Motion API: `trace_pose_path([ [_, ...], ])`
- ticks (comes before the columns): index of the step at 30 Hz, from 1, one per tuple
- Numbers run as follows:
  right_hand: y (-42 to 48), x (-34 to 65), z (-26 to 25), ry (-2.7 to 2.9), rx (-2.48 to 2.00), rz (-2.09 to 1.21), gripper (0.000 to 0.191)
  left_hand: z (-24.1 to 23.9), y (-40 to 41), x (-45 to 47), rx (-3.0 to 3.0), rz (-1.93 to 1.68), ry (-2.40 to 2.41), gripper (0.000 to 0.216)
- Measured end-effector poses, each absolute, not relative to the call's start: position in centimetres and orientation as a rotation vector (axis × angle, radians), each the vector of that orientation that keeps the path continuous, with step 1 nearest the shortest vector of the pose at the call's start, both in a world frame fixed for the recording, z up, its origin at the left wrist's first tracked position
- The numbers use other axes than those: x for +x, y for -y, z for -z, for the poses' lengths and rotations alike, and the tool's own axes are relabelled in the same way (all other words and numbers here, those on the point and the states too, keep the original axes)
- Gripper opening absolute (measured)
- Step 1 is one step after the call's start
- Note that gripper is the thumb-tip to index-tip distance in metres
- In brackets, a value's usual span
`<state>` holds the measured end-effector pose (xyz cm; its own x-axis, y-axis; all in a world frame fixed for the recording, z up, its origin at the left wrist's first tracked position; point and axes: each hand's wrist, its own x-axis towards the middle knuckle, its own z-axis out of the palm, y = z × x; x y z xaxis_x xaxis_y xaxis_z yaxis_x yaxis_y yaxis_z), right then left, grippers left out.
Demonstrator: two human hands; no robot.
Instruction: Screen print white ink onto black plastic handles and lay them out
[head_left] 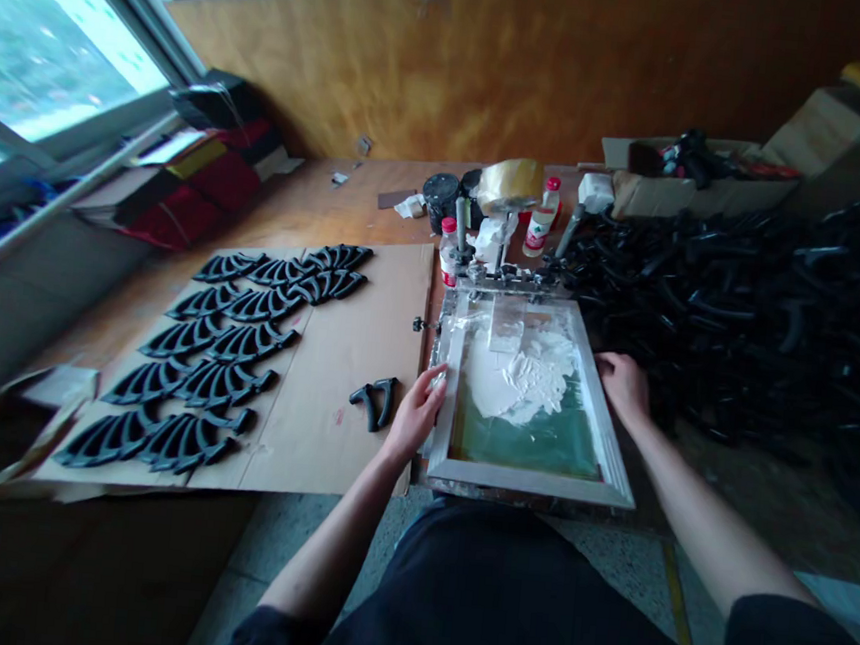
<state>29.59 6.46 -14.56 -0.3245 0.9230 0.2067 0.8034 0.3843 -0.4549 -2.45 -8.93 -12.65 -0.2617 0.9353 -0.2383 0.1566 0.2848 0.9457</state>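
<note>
A screen printing frame [529, 480] with a pale metal rim lies in front of me, its green mesh partly covered in thick white ink [496, 384]. A clear block-like squeegee [506, 325] stands in the ink near the far side. My left hand [416, 417] grips the frame's left edge, thumb and forefinger against the rim. At the right edge, my right hand [624, 388] has its fingertips on the rim; part of its grip is hidden. Two black curved handles [376, 401] lie on the cardboard just left of my left hand.
Rows of black handles [222, 339] lie on a cardboard sheet [315, 433] to the left. A large heap of black handles [740, 299] fills the right. Behind the frame are a clamp stand, a tape roll [512, 186], red-capped bottles [537, 230] and a dark tub [441, 201].
</note>
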Motion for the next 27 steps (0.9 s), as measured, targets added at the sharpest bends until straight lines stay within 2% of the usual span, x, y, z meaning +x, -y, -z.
trace_pose_path([
  [2, -7.8, 28.1, 13.2, 2.109, -1.506, -0.254, 0.029, 15.3, 9.2, -2.1, 1.024, -0.997, -1.720, 0.062],
  [5, -8.7, 22.8, 11.0, 2.207, -1.303, -0.110, 0.054, 17.6, 8.7, -2.1, 1.105, -0.886, -1.822, 0.060],
  [6, -8.7, 20.9, 10.4, 2.297, -1.252, -0.111, 0.057, 17.9, 8.4, -2.1, 1.126, -0.856, -1.838, 0.058],
  [7, -8.6, 19.3, 10.1, 2.386, -1.240, -0.140, 0.052, 18.1, 8.3, -2.2, 1.143, -0.833, -1.846, 0.058],
  [10, -6.8, 17.2, 10.1, 2.626, -1.236, -0.286, 0.022, 18.4, 8.1, -2.5, 1.167, -0.801, -1.847, 0.057],
  [12, -4.8, 18.0, 10.8, 2.761, -1.080, -0.311, 0.008, 18.5, 8.2, -2.5, 1.165, -0.809, -1.846, 0.057],
  [17, -2.1, 21.4, 10.9, 2.958, -0.480, -0.368, 0.018, 18.7, 8.2, -2.4, 1.158, -0.796, -1.872, 0.057],
  [21, -2.7, 21.2, 10.9, 2.855, -0.643, -0.384, 0.010, 18.1, 8.1, -2.3, 1.130, -0.811, -1.867, 0.056],
  [25, -1.2, 21.1, 12.8, 2.735, -0.623, -0.220, 0.023, 17.2, 8.1, -2.2, 1.077, -0.842, -1.843, 0.058],
  [27, -0.4, 21.4, 13.4, 2.752, -0.563, -0.269, 0.020, 16.9, 8.1, -2.2, 1.061, -0.845, -1.832, 0.058],
])
